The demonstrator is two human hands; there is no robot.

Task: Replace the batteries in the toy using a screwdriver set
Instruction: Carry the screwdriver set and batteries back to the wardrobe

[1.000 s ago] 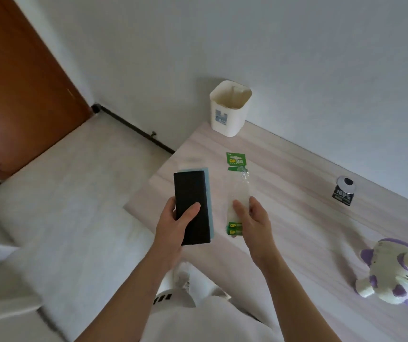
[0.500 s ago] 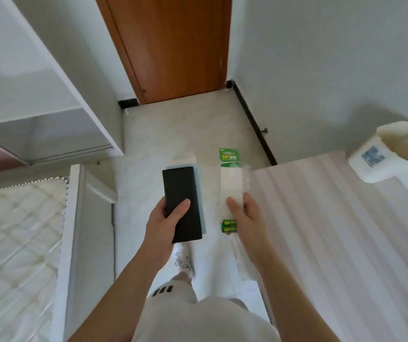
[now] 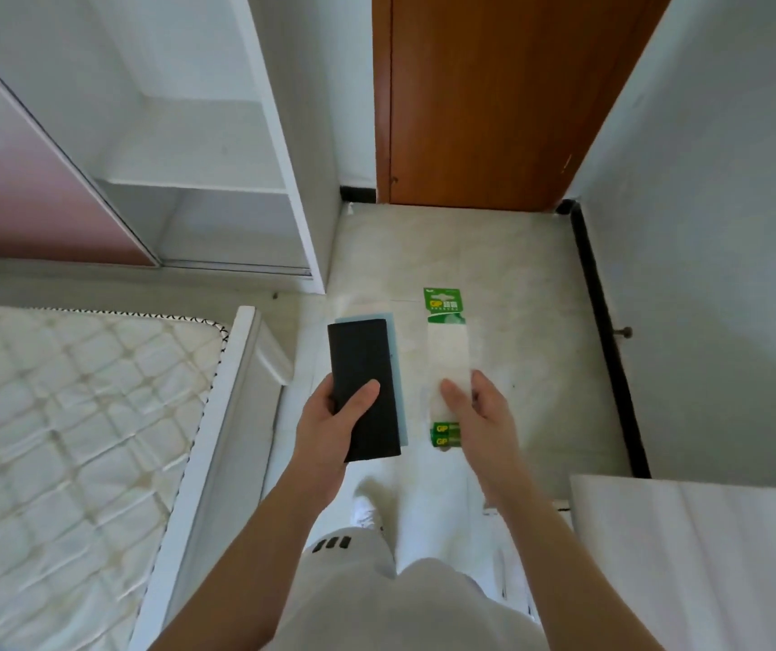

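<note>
matte black case, clear battery pack

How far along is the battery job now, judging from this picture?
Done: both supplies are picked up. In hand: the left hand grips a black case, likely the screwdriver set; the right hand holds the battery pack, with two batteries visible inside. Left: apparently all work on the toy, which is out of view.

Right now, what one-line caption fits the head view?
Left hand holds a black case, right hand a battery pack, above pale floor facing a wooden door.
</note>
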